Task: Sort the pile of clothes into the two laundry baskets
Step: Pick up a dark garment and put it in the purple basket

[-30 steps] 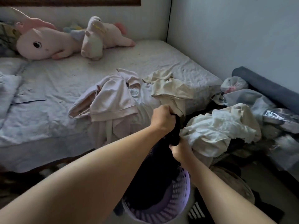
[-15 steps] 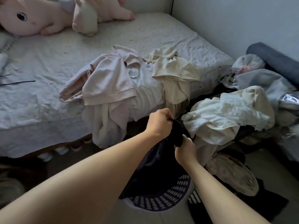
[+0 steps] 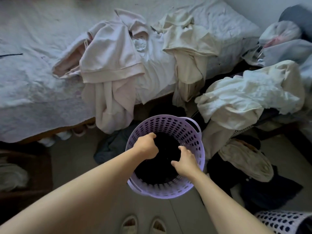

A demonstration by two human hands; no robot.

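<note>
A purple perforated laundry basket stands on the floor in front of the bed. A dark garment lies inside it. My left hand is closed in a fist on the garment's upper edge, down inside the basket. My right hand rests on the garment with fingers and thumb spread. The corner of a second, white perforated basket shows at the bottom right. On the bed edge lie a pink hoodie, a white garment and a cream garment.
A heap of white and cream clothes sits right of the purple basket, with a beige garment and dark clothes on the floor below it. A grey-blue garment lies left of the basket. Two slippers are near my feet.
Both hands have gone down with the dark garment, from above the basket to inside it. My right hand's fingers have spread. The view has tilted downward.
</note>
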